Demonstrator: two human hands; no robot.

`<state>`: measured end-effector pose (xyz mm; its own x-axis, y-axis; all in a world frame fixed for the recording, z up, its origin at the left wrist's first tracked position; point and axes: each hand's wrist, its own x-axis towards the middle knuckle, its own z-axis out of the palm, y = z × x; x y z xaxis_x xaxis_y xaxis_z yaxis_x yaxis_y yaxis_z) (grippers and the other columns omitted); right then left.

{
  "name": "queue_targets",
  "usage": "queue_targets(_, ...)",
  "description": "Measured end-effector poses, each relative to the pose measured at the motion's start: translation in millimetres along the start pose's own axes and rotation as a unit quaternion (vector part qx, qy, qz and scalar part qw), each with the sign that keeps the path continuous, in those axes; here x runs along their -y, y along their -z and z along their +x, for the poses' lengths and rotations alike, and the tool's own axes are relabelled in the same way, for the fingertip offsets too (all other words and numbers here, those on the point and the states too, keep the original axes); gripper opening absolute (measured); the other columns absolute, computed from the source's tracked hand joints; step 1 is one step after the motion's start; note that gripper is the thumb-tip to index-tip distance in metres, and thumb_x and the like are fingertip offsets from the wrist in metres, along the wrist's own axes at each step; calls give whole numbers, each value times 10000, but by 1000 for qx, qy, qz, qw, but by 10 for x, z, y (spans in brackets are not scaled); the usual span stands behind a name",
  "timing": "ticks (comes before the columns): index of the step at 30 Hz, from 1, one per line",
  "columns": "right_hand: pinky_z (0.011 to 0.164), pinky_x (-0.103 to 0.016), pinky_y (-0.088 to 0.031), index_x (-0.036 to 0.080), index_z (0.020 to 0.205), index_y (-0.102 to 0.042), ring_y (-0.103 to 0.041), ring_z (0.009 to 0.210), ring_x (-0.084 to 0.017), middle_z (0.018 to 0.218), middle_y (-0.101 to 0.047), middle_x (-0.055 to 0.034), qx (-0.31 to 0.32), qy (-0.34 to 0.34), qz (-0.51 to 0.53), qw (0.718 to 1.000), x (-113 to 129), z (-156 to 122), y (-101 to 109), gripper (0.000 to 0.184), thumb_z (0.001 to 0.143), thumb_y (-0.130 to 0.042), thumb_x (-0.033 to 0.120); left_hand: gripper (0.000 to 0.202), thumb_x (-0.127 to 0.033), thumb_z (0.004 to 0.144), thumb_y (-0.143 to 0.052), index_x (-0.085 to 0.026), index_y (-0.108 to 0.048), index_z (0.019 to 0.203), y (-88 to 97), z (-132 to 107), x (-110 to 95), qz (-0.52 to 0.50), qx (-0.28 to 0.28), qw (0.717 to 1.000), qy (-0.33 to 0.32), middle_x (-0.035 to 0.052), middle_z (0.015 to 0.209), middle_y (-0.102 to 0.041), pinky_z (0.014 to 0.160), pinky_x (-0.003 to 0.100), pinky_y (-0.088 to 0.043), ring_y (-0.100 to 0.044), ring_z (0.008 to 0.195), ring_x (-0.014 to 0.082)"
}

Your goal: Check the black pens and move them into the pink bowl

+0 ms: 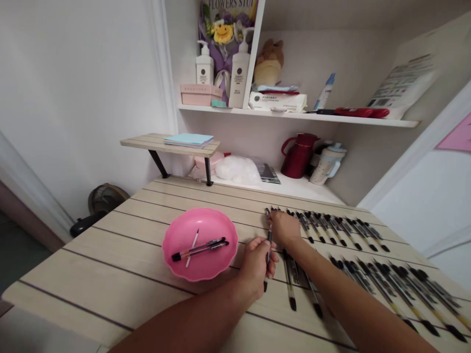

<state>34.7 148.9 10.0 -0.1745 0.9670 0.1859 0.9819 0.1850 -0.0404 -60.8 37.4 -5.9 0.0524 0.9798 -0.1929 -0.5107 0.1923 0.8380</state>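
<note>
My left hand (255, 262) is closed around a gel pen (270, 241), held nearly upright with its pointed tip at the top. Just above and to the right, my right hand (285, 228) has its fingers pinched together close to that tip. A small dark pen part (267, 213) shows at those fingertips; whether they grip it is unclear. Under my right forearm lie loose pens (290, 284), partly hidden. On the left, a pink scalloped bowl (169, 228) holds black-capped pens (200, 249) and a thin white refill (194, 240).
Pens and pen parts lie in a back row (334, 228) and a front row (397, 284) on the slatted table (140, 274). A small raised shelf (147, 142) carries paper pads (189, 140). Behind stand a red jug (299, 156) and a pale tumbler (327, 164).
</note>
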Motion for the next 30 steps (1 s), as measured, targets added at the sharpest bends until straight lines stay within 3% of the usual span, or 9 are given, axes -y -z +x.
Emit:
queue_targets(8,567,-241,-356,180,827,-614,-625,745,-184,862,-658,-85,-21,2,-24,999,-44,-225,155,179,836,-450,250,249,-389,694,-539,-167,-505,803,0,6,1,-13,-9,1000,-3,-47,568,-505,357,161,-269,-417,366,42)
queue_targets(14,519,-244,-308,220,788,-607,-598,662,-154,786,-647,-27,-72,56,29,995,-249,-876,338,215,848,-411,283,240,-335,637,-611,-152,-566,785,-5,20,-54,40,-37,998,-34,-11,689,-525,439,193,-412,-527,505,79)
queue_targets(17,508,-242,-314,226,803,-610,-584,611,-138,777,-636,-16,-85,91,67,990,-301,-1255,319,224,853,-399,282,256,-343,635,-610,-149,-605,802,12,53,-72,107,-67,990,-64,26,766,-570,474,200,-439,-543,564,92)
queue_targets(20,512,-243,-331,221,782,-616,-577,581,-135,743,-627,-23,-106,114,92,984,-329,-1524,240,263,868,-380,296,234,-334,652,-591,-141,-618,783,28,99,-67,163,-89,979,-77,29,711,-575,499,196,-443,-540,582,97)
queue_targets(25,569,-255,-365,214,789,-619,-577,590,-139,734,-626,-31,-151,135,121,972,-421,-1640,154,305,894,-344,296,167,-265,723,-519,-144,-607,797,-8,246,-77,230,-131,962,-70,-14,582,-528,462,187,-393,-487,498,80)
queue_targets(30,573,-251,-370,207,771,-611,-578,597,-138,719,-622,-30,-164,140,148,965,-442,-1634,165,300,892,-353,298,174,-232,781,-535,-141,-602,913,-154,616,-217,325,-180,927,-57,35,764,-606,572,231,-451,-569,665,126)
